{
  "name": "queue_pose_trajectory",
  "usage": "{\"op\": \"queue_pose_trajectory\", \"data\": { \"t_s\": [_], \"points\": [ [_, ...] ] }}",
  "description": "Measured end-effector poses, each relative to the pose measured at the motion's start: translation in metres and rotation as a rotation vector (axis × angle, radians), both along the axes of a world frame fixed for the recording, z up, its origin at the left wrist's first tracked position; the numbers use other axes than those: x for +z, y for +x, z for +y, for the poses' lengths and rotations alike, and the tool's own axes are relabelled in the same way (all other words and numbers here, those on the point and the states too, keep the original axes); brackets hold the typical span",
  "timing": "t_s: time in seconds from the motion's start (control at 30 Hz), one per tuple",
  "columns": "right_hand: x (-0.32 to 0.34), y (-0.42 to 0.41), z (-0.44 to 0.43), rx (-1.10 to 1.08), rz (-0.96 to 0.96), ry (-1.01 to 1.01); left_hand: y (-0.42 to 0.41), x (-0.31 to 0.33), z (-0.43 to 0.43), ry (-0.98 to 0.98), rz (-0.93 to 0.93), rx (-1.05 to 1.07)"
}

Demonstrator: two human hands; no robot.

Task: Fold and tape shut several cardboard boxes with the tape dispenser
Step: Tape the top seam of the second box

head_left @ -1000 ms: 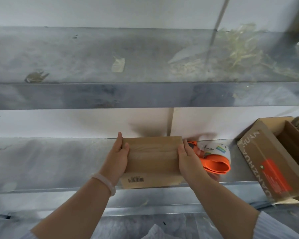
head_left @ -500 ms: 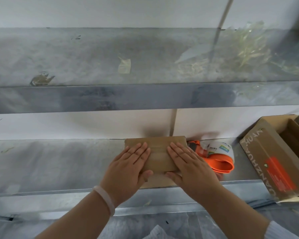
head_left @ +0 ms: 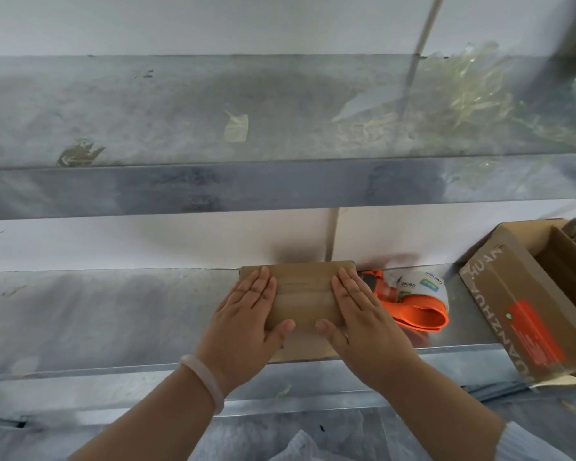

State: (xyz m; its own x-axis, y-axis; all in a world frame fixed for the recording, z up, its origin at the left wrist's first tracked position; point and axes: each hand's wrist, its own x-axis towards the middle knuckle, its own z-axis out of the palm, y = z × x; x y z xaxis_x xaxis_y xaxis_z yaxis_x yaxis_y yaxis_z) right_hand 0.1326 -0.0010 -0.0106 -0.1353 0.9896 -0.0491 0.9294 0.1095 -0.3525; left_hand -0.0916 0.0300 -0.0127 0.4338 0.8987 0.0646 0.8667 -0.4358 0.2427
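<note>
A small closed cardboard box (head_left: 301, 299) with a strip of clear tape along its top lies on the lower metal shelf (head_left: 113, 314), against the white wall. My left hand (head_left: 246, 324) rests flat on the box's left half, fingers together, thumb at the front edge. On its right half my right hand (head_left: 363, 324) presses flat the same way. The orange tape dispenser (head_left: 419, 304) with a white tape roll lies on the shelf just right of the box, untouched.
A larger open cardboard box (head_left: 532, 321) with an orange label sits at the right end of the shelf, another box behind it. The upper metal shelf (head_left: 213, 184) overhangs, with tape scraps (head_left: 473, 98) at its right. White packing material (head_left: 306, 450) shows at the bottom.
Both hands went from gripping the box's sides to lying flat on its top, then slid apart toward its ends. The box and dispenser stayed in place.
</note>
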Motion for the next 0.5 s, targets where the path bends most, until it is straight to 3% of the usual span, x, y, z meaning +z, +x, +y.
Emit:
{"op": "queue_pose_trajectory", "data": {
  "t_s": [0.33, 0.5],
  "points": [
    [0.000, 0.002, 0.004, -0.236, 0.610, -0.158, 0.006, 0.009, -0.007, -0.384, -0.482, 0.284],
    [0.003, 0.012, 0.014, -0.185, 0.767, -0.175, -0.012, 0.013, -0.024, -0.338, -0.510, 0.344]
  ]
}}
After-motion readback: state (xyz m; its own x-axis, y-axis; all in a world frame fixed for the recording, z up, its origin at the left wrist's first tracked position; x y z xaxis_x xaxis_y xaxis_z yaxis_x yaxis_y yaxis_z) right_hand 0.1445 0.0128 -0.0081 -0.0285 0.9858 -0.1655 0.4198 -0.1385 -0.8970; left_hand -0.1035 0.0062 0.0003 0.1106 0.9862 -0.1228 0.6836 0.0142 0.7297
